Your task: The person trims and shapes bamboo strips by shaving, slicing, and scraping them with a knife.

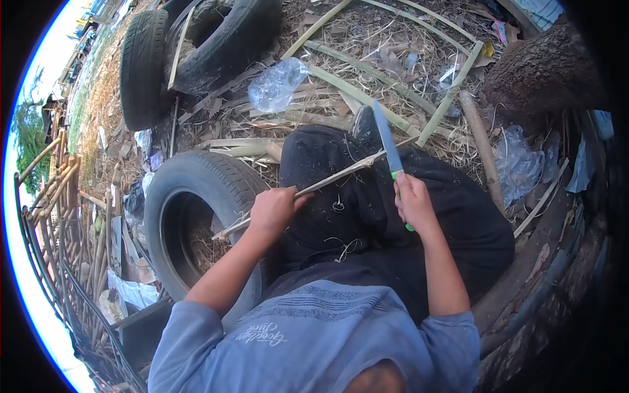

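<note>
I curl my left hand (274, 213) into a grip, left forearm (229, 272) slanting inward; my right hand (414, 200) is wrapped closed, right forearm (445, 278) reaching nearly straight ahead.

The place was an outdoor yard, roughly kept, with hand work under way on the ground. Pale sky (49, 59) showed far to the left of the left fingers (302, 201), where a fence of poles (64, 193) also stood. A worn tyre (226, 171) was just left of those fingers, and two more tyres (143, 72) were well ahead of them. Ahead of the right fingers (399, 196), split strips (451, 93) lay over littered ground (295, 19) covered with dry leaves and shavings; ahead and to their right was a thick tree trunk (544, 69). Crumpled clear plastic (517, 164) lay right of the right fingers.
</note>
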The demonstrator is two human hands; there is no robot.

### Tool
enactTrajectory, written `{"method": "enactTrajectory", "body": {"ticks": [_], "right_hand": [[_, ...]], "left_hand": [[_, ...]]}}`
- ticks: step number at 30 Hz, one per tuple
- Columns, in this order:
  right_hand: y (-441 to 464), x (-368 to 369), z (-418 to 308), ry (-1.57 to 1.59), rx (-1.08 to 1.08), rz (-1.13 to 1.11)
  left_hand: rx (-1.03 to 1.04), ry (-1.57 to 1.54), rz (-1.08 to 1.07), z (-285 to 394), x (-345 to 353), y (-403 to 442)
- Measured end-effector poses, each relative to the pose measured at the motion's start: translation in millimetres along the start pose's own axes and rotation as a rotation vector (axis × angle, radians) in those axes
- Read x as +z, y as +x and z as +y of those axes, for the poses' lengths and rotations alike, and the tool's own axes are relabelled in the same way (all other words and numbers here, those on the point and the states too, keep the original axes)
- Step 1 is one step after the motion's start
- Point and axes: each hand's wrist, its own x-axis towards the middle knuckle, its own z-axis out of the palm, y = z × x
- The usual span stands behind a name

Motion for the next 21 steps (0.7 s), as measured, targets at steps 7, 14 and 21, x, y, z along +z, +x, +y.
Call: {"method": "enactTrajectory", "body": {"ticks": [7,14,21], "right_hand": [[11.7,47.0,-14.0,-0.432,-0.375,0.435],[21.2,51.8,-16.5,-0.309,-0.382,0.444],[23.3,50.8,-16.7,-0.306,-0.317,0.371]], "left_hand": [[0.012,-0.001,0.024,0.4,0.9,-2.7],[0.024,-0.021,0.034,-2.5,4.0,-2.7],[0.067,0.020,0.093,-6.6,8.9,-3.9]]}}
